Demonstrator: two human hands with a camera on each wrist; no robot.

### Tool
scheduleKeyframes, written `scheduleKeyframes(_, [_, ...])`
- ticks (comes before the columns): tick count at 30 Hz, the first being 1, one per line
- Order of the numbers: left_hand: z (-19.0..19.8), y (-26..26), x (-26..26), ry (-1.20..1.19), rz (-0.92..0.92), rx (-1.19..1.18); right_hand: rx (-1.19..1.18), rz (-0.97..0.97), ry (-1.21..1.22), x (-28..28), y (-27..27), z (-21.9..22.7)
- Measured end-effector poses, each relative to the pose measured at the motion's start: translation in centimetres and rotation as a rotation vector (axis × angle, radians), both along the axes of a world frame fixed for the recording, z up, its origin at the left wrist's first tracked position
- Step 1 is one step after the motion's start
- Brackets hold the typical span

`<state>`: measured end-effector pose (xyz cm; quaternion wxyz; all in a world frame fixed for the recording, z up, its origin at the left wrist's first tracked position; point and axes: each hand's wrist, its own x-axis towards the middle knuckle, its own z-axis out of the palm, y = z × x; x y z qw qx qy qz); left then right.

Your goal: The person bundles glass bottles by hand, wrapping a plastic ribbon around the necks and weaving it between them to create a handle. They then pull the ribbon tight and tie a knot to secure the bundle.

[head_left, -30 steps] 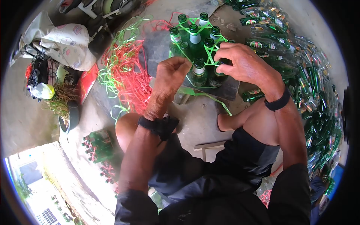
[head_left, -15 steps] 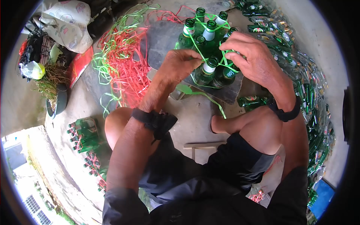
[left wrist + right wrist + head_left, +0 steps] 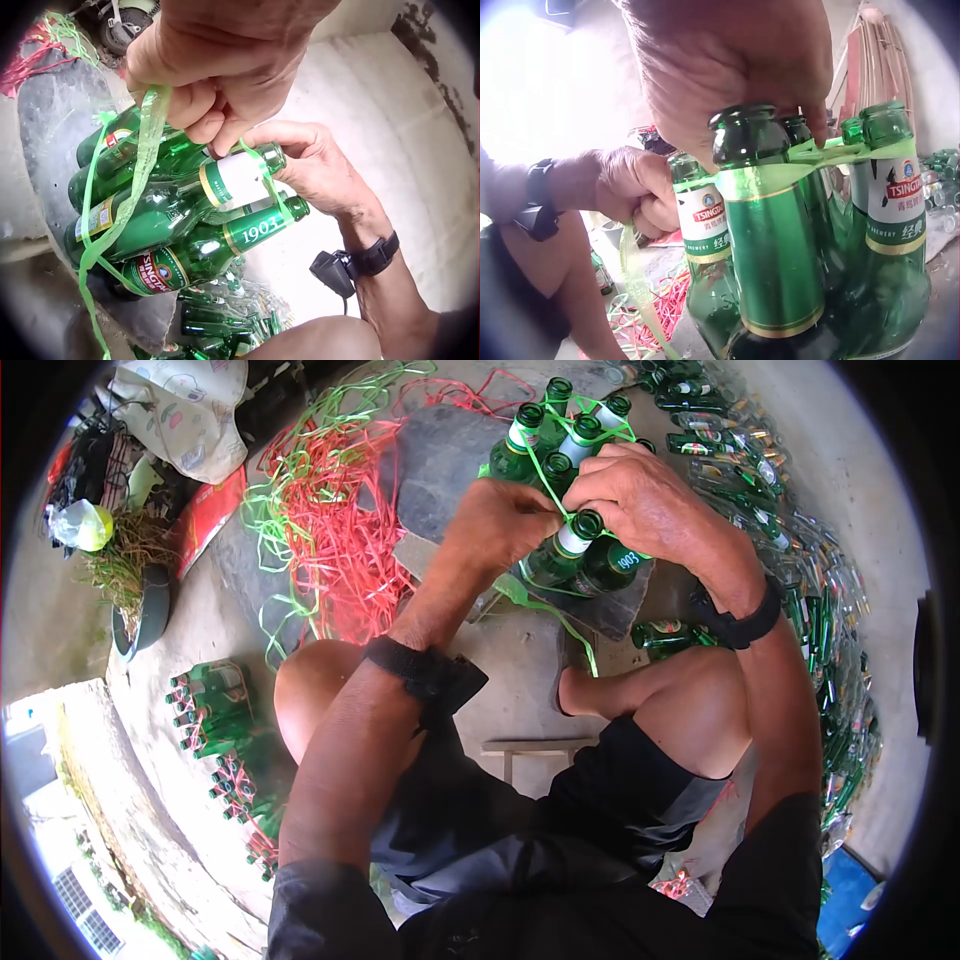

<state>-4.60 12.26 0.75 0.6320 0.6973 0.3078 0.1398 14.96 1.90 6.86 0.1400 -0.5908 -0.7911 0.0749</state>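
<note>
A bundle of green beer bottles (image 3: 555,565) stands upright on a dark slab, with green plastic strap (image 3: 772,178) woven round the necks. My left hand (image 3: 500,525) is at the near left side of the bundle and grips a length of strap (image 3: 150,142), whose loose end hangs down past the bottles. My right hand (image 3: 640,500) reaches over the necks from the right, its curled fingers pinching the strap close to my left fingertips. In the right wrist view, my right hand (image 3: 735,67) hides the pinched spot. One near bottle (image 3: 255,234) bears "1903" on its neck.
The dark slab (image 3: 435,470) carries the bundle. Left of it lies a tangled heap of red and green strap (image 3: 340,550). Many loose bottles (image 3: 740,470) cover the floor on the right. Tied bottle bundles (image 3: 215,705) stand at lower left, near a plant pot (image 3: 150,615).
The bundle and both hands appear farther right as the view shifts. My right hand's fingers have drawn in over the necks, nearer my left hand, which keeps its hold on the strap.
</note>
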Motion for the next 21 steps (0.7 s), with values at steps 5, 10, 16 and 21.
scheduleKeyframes(5, [0.1, 0.0, 0.1, 0.002, 0.034, -0.013, -0.061, -0.029, 0.053, -0.1, 0.1, 0.2])
scheduleKeyframes(10, [-1.1, -0.3, 0.7, -0.02, 0.088, 0.043, -0.033, 0.021, 0.096, 0.4, 0.3, -0.5])
scheduleKeyframes(16, [-1.9, -1.1, 1.3, -0.044, 0.186, -0.024, -0.126, 0.018, 0.105, 0.8, 0.5, -0.3])
scheduleKeyframes(21, [-2.3, -1.1, 1.6, -0.021, 0.221, 0.011, -0.141, 0.062, 0.082, 0.6, 0.6, 0.2])
